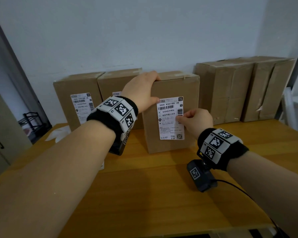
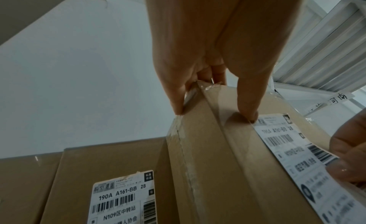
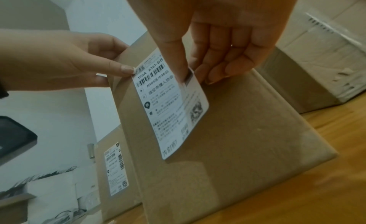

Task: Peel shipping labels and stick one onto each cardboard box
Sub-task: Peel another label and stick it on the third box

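Observation:
A cardboard box (image 1: 170, 148) stands upright mid-table with a white shipping label (image 1: 169, 121) against its front face. My left hand (image 1: 150, 90) grips the box's top left corner, fingers curled over the top edge, and its thumb (image 2: 249, 114) presses the label's (image 2: 293, 149) top left corner. My right hand (image 1: 181, 117) pinches the label's right edge between thumb and fingers. In the right wrist view the label (image 3: 168, 102) still curls away from the box (image 3: 237, 141) on its right side, where my right hand (image 3: 190, 73) holds it.
Two labelled boxes (image 1: 76, 100) (image 1: 113, 83) stand behind at the left against the wall. Larger brown boxes (image 1: 227, 90) line the back right. White backing sheets (image 1: 58, 134) lie at the left edge of the wooden table (image 1: 144, 194). A white shelf (image 2: 326, 47) stands at the right.

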`<state>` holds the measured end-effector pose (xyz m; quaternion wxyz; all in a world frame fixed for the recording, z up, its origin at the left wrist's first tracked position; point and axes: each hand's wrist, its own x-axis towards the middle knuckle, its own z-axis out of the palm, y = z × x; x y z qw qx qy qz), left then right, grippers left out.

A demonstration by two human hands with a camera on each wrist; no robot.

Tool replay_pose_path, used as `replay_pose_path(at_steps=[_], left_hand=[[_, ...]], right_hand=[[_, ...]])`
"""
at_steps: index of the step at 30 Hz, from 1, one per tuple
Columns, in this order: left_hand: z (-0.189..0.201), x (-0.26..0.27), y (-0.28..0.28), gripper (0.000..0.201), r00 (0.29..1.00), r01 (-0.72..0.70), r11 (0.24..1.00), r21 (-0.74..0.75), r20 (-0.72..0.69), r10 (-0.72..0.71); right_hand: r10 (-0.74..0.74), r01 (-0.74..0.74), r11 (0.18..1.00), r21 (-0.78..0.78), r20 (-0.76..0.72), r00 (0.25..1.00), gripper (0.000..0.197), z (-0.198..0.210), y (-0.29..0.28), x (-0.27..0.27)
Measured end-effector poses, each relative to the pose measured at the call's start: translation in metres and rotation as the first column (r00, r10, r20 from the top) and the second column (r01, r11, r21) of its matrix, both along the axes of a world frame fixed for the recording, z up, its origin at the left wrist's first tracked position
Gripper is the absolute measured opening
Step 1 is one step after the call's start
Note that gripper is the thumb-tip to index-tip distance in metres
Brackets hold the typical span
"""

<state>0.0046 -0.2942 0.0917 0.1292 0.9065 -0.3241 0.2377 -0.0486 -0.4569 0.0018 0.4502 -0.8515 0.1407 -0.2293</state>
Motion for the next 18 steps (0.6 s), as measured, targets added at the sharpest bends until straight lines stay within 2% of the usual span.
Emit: replay_pose_path(at_steps=[13,16,18], left_hand=[[0.000,0.001,0.000,0.051,1.000,-0.002,1.000,0.010,0.006,0.002],[0.000,0.001,0.000,0.051,1.000,-0.002,1.000,0.014,0.005,0.002],[0.000,0.001,0.000,0.051,1.000,-0.001,1.000,0.014,0.005,0.001]], right_hand=[[-0.060,0.047,0.984,-0.173,-0.072,0.996,0.024,0.006,0.002,-0.008],[-0.083,0.068,0.985,-0.161,-0.087,0.993,0.033,0.008,0.000,-0.012],[-0.090,0.087,0.990,-0.112,-0.027,0.996,0.031,0.010,-0.002,-0.015]])
